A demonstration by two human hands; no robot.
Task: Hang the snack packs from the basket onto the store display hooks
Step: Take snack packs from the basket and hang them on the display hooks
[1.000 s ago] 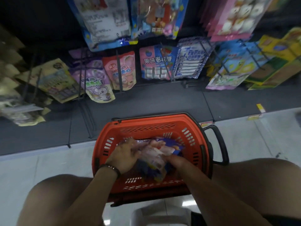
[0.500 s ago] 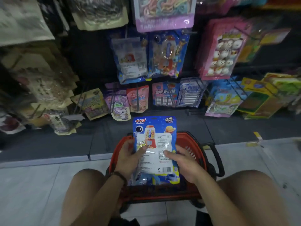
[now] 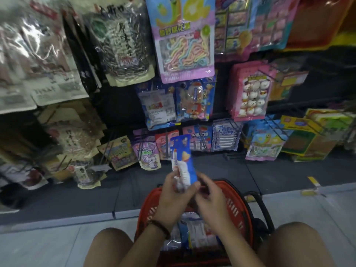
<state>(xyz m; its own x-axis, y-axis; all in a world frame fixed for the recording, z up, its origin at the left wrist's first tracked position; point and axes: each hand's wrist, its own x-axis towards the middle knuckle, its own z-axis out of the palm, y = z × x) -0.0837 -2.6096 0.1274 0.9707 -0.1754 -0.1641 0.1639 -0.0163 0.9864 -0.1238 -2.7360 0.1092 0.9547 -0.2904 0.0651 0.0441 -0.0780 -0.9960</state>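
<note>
Snack pack (image 3: 183, 160) is upright, edge-on to us, above our orange basket (image 3: 243, 207), below the blue hung packs (image 3: 194, 101). Our left hand (image 3: 172, 192) grips its bottom end; our right hand (image 3: 212, 201) pinches the same end. Spare packs (image 3: 195, 235) lie in the basket.

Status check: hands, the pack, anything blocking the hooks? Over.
Left hand grips blue snack pack, held above orange basket. Right hand at its lower edge, grip unclear. Not yet hung. Nothing seen between it and hanging packs.
</note>
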